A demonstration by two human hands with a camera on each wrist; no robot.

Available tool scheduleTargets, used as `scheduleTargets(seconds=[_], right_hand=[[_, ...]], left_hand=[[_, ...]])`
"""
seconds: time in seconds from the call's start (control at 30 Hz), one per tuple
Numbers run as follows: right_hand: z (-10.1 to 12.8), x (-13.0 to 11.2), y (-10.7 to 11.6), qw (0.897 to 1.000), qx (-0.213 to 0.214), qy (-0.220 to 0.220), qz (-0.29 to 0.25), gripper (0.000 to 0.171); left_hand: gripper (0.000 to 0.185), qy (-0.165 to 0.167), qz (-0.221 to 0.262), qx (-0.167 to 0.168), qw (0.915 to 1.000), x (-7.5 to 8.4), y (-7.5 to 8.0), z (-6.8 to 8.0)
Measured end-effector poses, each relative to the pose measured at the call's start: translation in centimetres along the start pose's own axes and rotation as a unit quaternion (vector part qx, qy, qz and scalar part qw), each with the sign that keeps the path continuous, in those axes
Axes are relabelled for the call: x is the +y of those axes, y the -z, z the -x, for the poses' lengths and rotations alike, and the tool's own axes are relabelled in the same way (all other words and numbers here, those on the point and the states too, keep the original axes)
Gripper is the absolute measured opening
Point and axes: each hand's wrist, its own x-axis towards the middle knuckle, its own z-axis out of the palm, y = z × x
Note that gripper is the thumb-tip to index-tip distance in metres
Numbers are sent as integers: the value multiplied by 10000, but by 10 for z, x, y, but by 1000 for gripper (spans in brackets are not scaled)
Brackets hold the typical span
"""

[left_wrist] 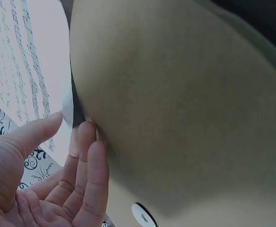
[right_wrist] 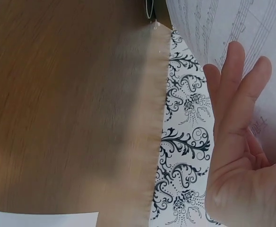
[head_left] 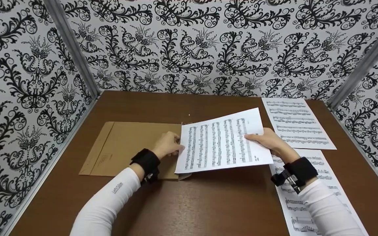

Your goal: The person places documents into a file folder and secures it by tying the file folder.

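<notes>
A brown cardboard envelope [head_left: 136, 144] lies flat on the left of the table, its mouth facing right. One end of a sheet of music [head_left: 220, 144] is at that mouth, while its other end is raised above the table. My right hand [head_left: 269, 141] holds the raised end, thumb on the printed face and fingers [right_wrist: 232, 71] underneath. At the envelope's mouth, my left hand [head_left: 167, 144] has its thumb against the sheet and its fingers [left_wrist: 95, 175] curled at the envelope's edge. How deep the sheet sits in the envelope cannot be seen.
Two more music sheets lie on the right of the brown table [head_left: 189, 203]: an upper sheet [head_left: 299, 123] and a lower sheet [head_left: 304, 196], partly beneath my right forearm. Patterned black-and-white walls [head_left: 189, 49] enclose the back and sides.
</notes>
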Motion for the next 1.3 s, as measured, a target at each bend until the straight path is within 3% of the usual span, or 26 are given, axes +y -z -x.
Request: scheduleTargets(seconds=[0.17, 0.43, 0.67, 1.07, 1.3], right_hand=[[-2, 0, 2, 9999, -35, -49, 81, 54], [-2, -2, 5, 9998, -128, -85, -111, 53], [-1, -4, 7, 9998, -151, -88, 41, 52], [-5, -5, 9, 9995, -164, -84, 251, 53], [-9, 1, 9, 9995, -52, -172, 272, 54]], left_hand=[[30, -75, -773, 180, 9968, 2, -2, 0], [40, -197, -1842, 528, 9813, 4, -6, 0], [49, -78, -2173, 724, 9734, 8, -9, 3], [86, 356, -2562, 628, 9639, 5, -11, 7], [91, 437, -2651, 546, 9617, 2, -10, 7]])
